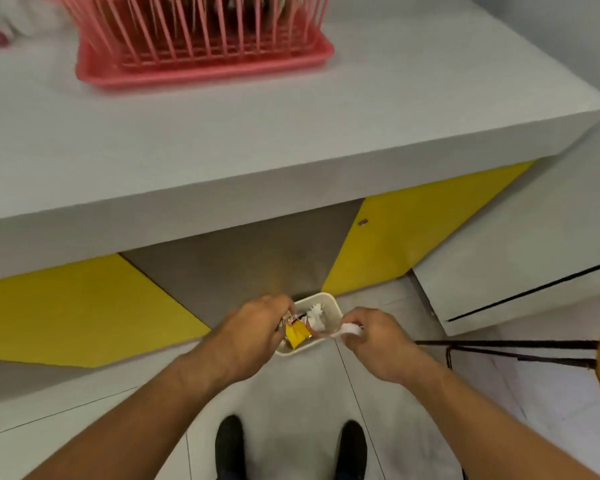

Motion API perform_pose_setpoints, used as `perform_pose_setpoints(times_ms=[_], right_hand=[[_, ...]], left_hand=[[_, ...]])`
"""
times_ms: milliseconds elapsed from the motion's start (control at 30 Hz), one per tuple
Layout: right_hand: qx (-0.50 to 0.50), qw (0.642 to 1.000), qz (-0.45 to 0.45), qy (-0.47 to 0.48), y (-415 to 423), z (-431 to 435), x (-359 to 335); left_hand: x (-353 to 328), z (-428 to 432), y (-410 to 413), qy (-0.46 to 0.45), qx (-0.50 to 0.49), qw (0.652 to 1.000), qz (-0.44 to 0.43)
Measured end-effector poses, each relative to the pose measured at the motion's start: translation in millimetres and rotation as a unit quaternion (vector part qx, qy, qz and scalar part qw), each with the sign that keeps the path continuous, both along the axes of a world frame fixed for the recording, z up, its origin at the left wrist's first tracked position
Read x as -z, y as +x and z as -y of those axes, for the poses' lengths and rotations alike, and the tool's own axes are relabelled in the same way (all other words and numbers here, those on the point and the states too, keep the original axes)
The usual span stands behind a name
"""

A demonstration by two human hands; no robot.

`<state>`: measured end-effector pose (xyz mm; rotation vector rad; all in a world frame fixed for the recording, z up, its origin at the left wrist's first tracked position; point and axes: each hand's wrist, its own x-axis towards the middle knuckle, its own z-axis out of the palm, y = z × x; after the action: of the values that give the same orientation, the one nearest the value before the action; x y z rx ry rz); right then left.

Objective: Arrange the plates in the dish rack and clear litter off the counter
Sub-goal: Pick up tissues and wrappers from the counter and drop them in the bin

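Litter step now: my left hand (257,332) fingers pinch wrappers, right hand (378,336) grips a white crumpled tissue (350,330) over the small cream floor bin (329,301), so next I'd just let go.

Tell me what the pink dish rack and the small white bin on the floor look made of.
Pink dish rack: likely moulded plastic, matte; uniform colour, thin moulded bars, one-piece tray base. Small white bin: probably plastic too; smooth cream rim, rounded corners, thin wall.

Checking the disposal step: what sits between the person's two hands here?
In the head view, the small white bin on the floor, holding a yellow wrapper and crumpled white paper, lies between left hand and right hand.
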<state>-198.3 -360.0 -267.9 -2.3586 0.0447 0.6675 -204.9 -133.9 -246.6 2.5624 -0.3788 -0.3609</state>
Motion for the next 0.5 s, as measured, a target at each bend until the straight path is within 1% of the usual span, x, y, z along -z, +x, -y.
perform_pose_setpoints(times_ms=[67,167,267,400,500], right_hand=[[0.011,1.000,-0.014,0.011,-6.3,19.2,37.5],[0.051,0.997,-0.050,0.031,-8.7,38.6,94.4],[0.096,0.990,-0.079,0.061,-9.4,47.8,154.3],[0.093,0.993,-0.055,0.040,-7.7,59.6,231.5],[0.095,0.993,-0.051,0.039,-2.6,66.4,277.9]], left_hand=[[41.5,16.7,2.9,-0.037,-0.028,0.999,-0.013],[112.0,35.9,11.6,-0.045,-0.051,0.997,-0.035],[183.1,50.6,22.9,-0.016,-0.047,0.997,-0.066],[271.9,74.5,51.8,0.024,-0.019,0.997,-0.070],[334.8,93.2,87.6,0.031,-0.011,0.995,-0.098]])
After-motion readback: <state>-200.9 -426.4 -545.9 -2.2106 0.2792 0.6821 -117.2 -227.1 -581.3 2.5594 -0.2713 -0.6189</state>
